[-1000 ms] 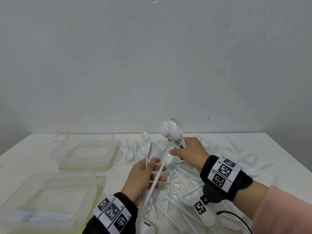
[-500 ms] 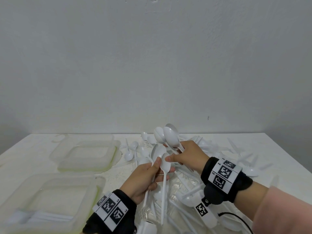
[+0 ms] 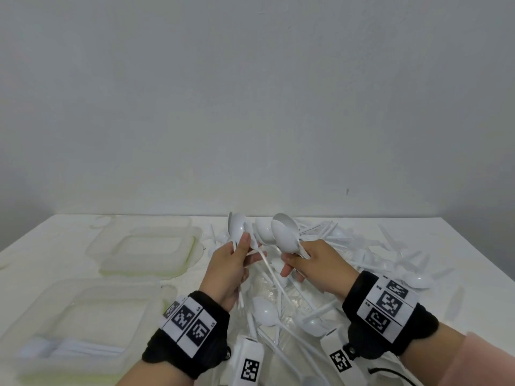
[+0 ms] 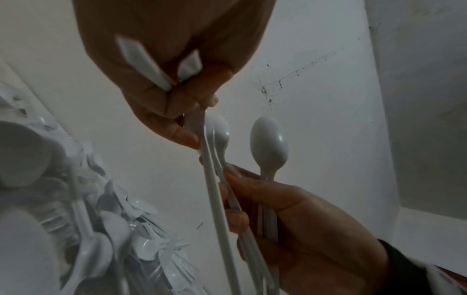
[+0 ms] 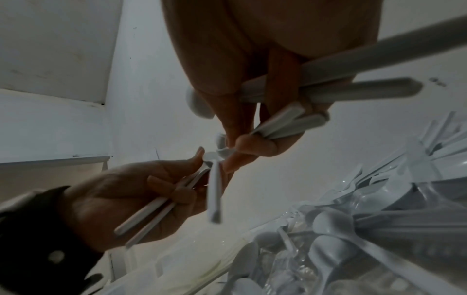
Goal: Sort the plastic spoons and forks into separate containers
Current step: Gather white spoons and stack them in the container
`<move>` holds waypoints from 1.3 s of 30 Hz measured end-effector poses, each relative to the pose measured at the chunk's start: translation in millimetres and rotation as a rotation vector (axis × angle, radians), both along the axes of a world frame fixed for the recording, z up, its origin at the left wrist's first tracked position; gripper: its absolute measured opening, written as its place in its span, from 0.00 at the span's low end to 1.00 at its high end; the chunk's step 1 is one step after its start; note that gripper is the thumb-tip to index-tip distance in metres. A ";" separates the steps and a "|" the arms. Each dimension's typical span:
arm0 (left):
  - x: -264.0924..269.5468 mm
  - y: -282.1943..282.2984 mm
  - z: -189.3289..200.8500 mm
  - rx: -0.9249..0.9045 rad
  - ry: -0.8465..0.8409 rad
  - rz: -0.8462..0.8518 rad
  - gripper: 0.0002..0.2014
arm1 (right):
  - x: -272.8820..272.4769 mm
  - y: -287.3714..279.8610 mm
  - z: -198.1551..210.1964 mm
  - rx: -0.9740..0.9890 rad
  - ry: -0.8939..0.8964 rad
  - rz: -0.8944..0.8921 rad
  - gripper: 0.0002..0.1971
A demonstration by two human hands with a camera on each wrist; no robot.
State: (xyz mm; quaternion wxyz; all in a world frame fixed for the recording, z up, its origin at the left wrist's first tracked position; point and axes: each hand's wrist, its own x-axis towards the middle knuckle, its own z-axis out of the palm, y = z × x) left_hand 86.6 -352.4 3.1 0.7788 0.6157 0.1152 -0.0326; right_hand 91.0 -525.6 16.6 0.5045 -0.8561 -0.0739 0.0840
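- Across the bench (image 3: 473, 246), a loose pile of spoons and forks (image 3: 281, 310) lies under and to the right of both hands; it looks as large as one second ago, so most of the sorting is judged still to do.
- At the left of the bench, the near container (image 3: 83, 324) holds a few white pieces along its front wall; the far container (image 3: 145, 246) behind it shows nothing inside from this view. Neither has gained anything in the last second.
- Over the pile, the right hand (image 3: 315, 263) is curled round a bunch of spoons (image 3: 284, 235), bowls up. It has stayed at about the same spot.
- Just beside it, the left hand (image 3: 231, 263) has its fingers and thumb closed on two or three spoon handles (image 4: 267, 143), bowls up. It has risen from low over the pile to the height of the right hand.
- Between the hands, one spoon (image 3: 267, 263) hangs handle down; the wrist views show fingertips of both hands at its neck. A second ago the right hand alone held it out, so a hand-over to the left bunch is judged under way.
- Next move, as a judgement: carry the gathered spoons to a container.
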 end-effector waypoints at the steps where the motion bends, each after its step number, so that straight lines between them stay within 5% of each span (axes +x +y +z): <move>1: -0.6 -1.5 3.0 -0.005 -0.007 -0.003 0.15 | -1.2 1.1 -0.6 0.000 0.001 0.002 0.15; 11: -3.9 -4.0 2.7 -0.007 -0.034 0.000 0.14 | -11.0 4.8 -2.2 0.052 0.009 0.027 0.15; 23: -7.0 1.1 -1.1 0.025 -0.063 -0.087 0.36 | -16.6 -8.9 -19.2 0.320 0.057 -0.053 0.14; 30: -9.4 -5.8 0.3 0.004 -0.051 -0.131 0.20 | -18.7 -11.5 -23.5 0.351 0.045 -0.074 0.14; 39: -11.1 -16.0 4.1 -0.037 -0.062 -0.169 0.19 | -14.5 -14.4 -32.7 0.399 0.053 -0.094 0.11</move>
